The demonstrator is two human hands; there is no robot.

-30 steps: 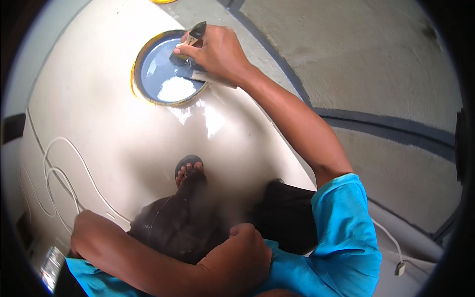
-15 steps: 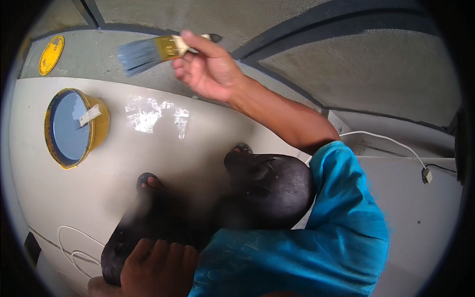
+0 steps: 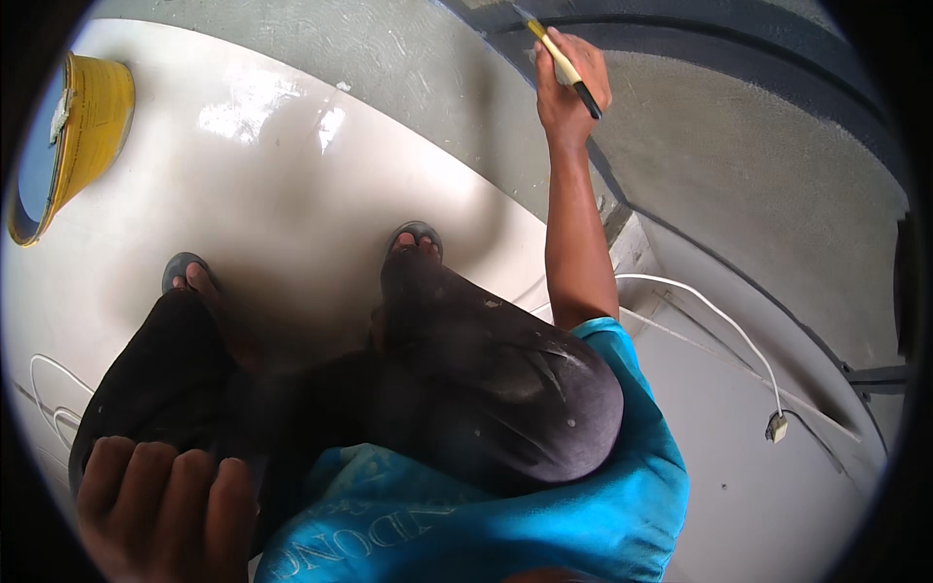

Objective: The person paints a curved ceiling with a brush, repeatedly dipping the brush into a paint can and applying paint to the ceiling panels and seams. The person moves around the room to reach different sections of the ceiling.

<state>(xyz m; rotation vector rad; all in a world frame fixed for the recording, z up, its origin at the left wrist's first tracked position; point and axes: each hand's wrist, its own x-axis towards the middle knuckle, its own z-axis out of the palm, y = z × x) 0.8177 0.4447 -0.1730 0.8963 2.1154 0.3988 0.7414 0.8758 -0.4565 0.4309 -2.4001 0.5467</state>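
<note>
Near the top of the view my right hand (image 3: 573,97) grips a paintbrush (image 3: 585,97) with a pale handle and dark end. Its tip is at a dark grey band (image 3: 680,44) on the rough grey wall; whether it touches is unclear. My left hand (image 3: 160,500) is at the lower left by my dark-trousered leg, knuckles up and fingers curled; what is under them is hidden. A yellow bucket (image 3: 102,121) of grey-blue paint stands at the upper left, with a pale flat piece (image 3: 60,117) at its rim.
My sandalled feet are on a pale glossy surface (image 3: 272,185), bordered by a grey concrete strip (image 3: 408,68). White cable loops (image 3: 41,389) lie at the left; another white cable (image 3: 700,301) ends in a plug (image 3: 776,428) at the right, beside a pale ledge (image 3: 797,505).
My right hand has lifted the brush from the bucket and moved it rightward and up to the wall band. The bucket now appears farther left as the view has shifted.
</note>
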